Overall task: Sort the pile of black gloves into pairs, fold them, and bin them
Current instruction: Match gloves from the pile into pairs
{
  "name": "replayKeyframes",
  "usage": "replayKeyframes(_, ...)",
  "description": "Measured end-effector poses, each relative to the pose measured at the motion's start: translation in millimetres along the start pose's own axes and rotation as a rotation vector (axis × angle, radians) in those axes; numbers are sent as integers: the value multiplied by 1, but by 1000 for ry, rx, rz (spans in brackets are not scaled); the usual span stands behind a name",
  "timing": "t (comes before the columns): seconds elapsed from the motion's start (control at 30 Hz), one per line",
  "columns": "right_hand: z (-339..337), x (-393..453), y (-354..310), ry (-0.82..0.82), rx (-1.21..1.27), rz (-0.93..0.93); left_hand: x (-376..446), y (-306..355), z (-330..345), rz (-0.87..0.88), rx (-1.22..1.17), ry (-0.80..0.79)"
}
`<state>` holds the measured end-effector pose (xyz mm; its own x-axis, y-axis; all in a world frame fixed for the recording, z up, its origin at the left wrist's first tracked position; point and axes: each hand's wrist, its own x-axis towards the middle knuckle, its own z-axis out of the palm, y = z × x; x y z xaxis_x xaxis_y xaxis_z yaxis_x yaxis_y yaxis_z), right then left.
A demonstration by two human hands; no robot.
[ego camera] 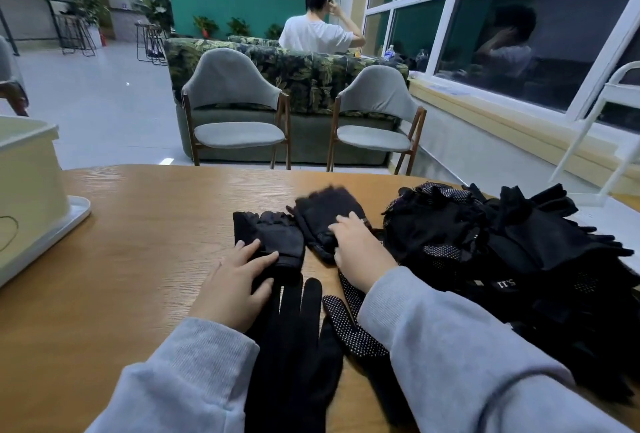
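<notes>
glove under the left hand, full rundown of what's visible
The short black glove lies flat on the wooden table, left of a similar glove under the right hand. It looks like soft matte fabric with a frilled, scalloped far edge. The left hand rests on its near part, fingers straight and spread. Its near edge meets a long-fingered black glove.

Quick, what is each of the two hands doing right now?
Left hand: open, fingers flat, pressing on the left folded glove.
Right hand: fingers curled, gripping the right folded glove.

Upside-down "11" on glove pile [502, 284]
</notes>
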<state>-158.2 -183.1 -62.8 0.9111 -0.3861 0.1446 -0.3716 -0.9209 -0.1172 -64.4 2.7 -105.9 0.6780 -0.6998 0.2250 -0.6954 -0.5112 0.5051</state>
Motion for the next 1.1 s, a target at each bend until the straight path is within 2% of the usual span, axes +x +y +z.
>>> replayKeyframes(0.07, -2, -5, -2, -46, 19, -18, 0, 0, 0, 5, -1, -3)
replayKeyframes(0.27, -19, -20, 1, 18, 227, -8, -2, 1, 1, 102, -117, 9)
replayKeyframes(0.57, -45, -62, 23, 312, 301, 35, -9, 19, 1, 206, -52, -20)
replayKeyframes(0.63, -46, -70, 33, 405, 297, 86, -9, 24, 2, 197, 18, -76)
replayKeyframes(0.8, -40, -91, 64, 775, 273, 308, -10, 30, 4, 107, 214, -190)
replayKeyframes(0.97, -27, -101, 86, 838, 247, 439, -10, 37, 4, 67, 344, -254)
replayKeyframes(1.1, -19, -105, 95, 786, 179, 599, -10, 35, 5, 70, 325, -242)
